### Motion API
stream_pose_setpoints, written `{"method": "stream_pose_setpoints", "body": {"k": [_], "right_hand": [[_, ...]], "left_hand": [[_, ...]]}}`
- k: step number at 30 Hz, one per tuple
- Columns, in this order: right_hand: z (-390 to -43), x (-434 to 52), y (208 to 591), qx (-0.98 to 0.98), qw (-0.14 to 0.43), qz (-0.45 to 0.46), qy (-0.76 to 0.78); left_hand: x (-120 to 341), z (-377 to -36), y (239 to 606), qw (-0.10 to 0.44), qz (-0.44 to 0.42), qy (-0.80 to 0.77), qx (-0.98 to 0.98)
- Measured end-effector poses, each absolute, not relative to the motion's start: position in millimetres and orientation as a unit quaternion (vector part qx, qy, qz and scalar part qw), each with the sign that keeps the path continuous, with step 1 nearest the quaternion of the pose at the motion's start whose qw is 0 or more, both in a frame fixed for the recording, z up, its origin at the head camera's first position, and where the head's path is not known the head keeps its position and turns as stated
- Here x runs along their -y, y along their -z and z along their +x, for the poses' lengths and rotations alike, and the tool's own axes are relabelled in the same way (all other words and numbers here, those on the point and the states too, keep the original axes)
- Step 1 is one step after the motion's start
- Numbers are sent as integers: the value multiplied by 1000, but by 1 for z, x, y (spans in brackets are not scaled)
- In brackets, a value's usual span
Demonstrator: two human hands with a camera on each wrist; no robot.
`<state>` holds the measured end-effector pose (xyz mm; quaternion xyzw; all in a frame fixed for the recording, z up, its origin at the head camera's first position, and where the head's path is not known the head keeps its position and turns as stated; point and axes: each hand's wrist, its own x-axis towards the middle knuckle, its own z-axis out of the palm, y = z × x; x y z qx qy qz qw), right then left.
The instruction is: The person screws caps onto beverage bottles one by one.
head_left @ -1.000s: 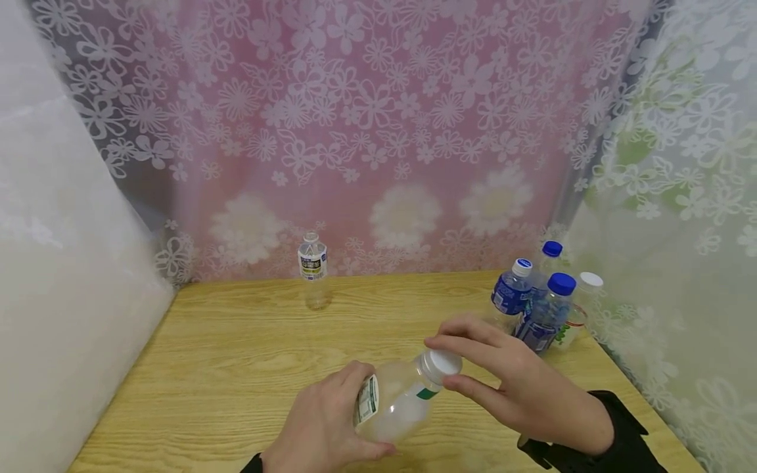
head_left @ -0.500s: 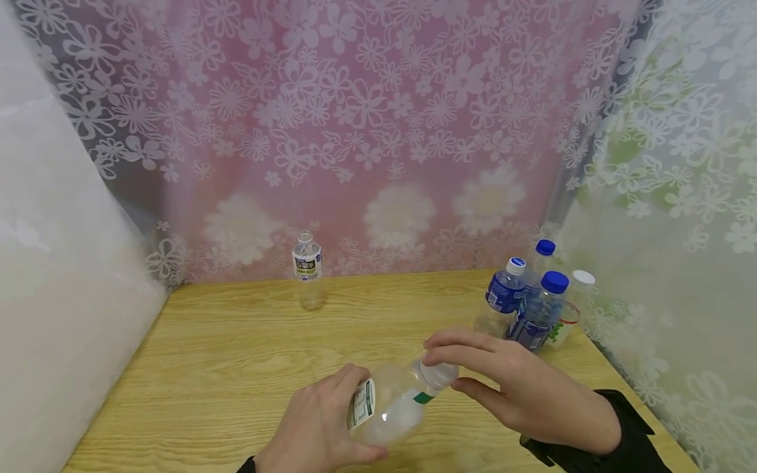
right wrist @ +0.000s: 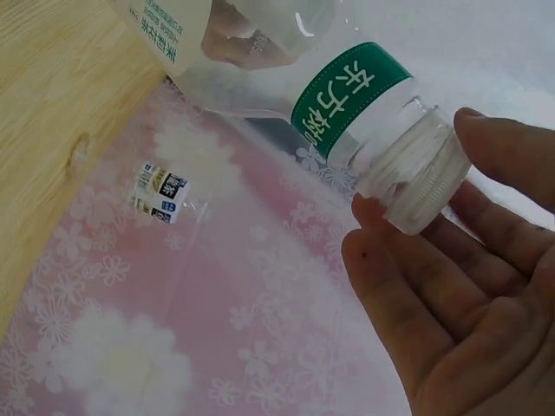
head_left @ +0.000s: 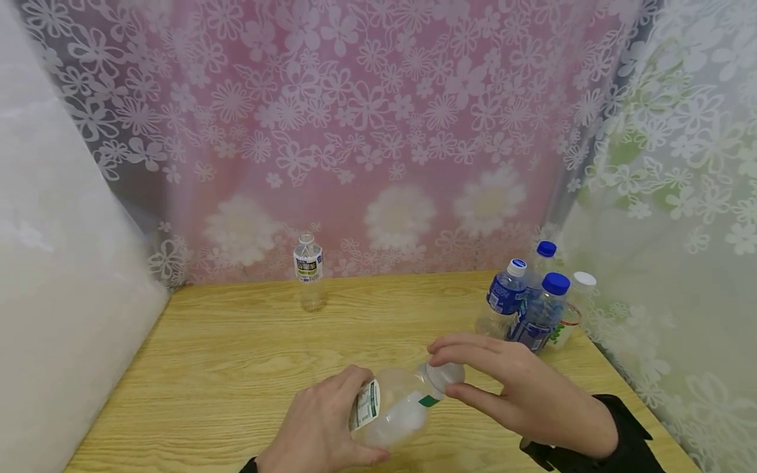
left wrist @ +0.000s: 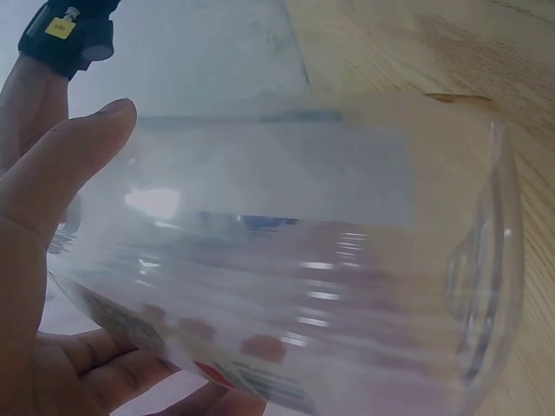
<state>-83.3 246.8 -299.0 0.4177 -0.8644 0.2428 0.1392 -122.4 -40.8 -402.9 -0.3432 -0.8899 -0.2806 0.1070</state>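
My left hand (head_left: pixel 322 417) grips a clear plastic bottle (head_left: pixel 393 410) around its body, over the table. The bottle lies tilted, its neck toward the right. It bears a pale label and a green neck band. In the left wrist view, the thumb lies on one side of the bottle (left wrist: pixel 303 191) and the fingers show through behind it. My right hand (head_left: pixel 514 387) pinches the whitish cap (head_left: pixel 447 378) between thumb and fingers. In the right wrist view, the cap (right wrist: pixel 429 178) sits on the bottle's neck, with fingers curled around it.
A capless clear bottle (head_left: pixel 309 272) with a small label stands upright at the table's back. Several capped bottles cluster at the right, including a blue-capped one (head_left: pixel 543 312) and a white-capped one (head_left: pixel 504 299). A floral curtain (head_left: pixel 367 131) hangs behind the wooden table (head_left: pixel 207 368).
My right thumb drew slightly off the cap half a second ago and is back against it now. The left hand keeps its hold on the bottle. The view has shifted slightly.
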Motion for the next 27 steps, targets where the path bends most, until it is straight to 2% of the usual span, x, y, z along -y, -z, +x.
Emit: {"method": "stream_pose_setpoints", "body": {"k": [8, 19, 27], "right_hand": [[-85, -246, 299, 860, 216, 411, -210], [-84, -247, 300, 857, 192, 425, -219], [-87, -248, 300, 828, 197, 475, -223]], "left_hand": [[41, -122, 401, 91, -333, 274, 898], [42, -123, 399, 80, -339, 286, 893], [44, -123, 398, 62, -336, 290, 894]]}}
